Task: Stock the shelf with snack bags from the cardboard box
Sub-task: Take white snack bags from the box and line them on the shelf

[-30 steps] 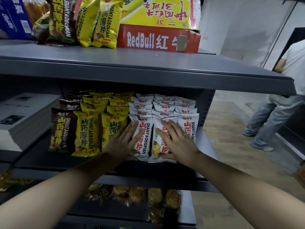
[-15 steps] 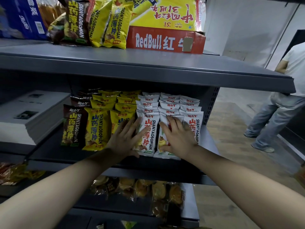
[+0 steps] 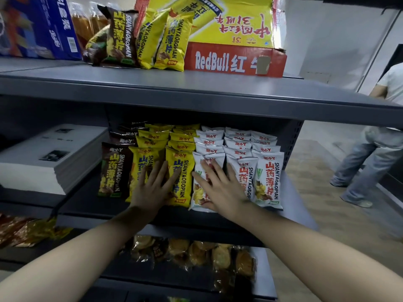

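Observation:
Rows of snack bags lean on the middle grey shelf (image 3: 296, 205): brown bags (image 3: 113, 171) at the left, yellow bags (image 3: 182, 171) in the middle, white bags (image 3: 269, 182) at the right. My left hand (image 3: 152, 188) lies flat with spread fingers on the front yellow bags. My right hand (image 3: 220, 188) presses flat on the front white bags. On the top shelf stands the red and yellow RedBull cardboard box (image 3: 233, 62), with brown and yellow snack bags (image 3: 165, 44) leaning against its left side.
A blue carton (image 3: 41, 29) stands at the top left. A stack of white boxes (image 3: 50, 158) fills the middle shelf's left bay. Wrapped pastries (image 3: 196, 253) lie on the lower shelf. A person in jeans (image 3: 375, 149) stands in the aisle at the right.
Both hands slid left along the front row: the left from the first white bag onto the yellow bags, the right onto the leftmost white bags. The camera moved closer.

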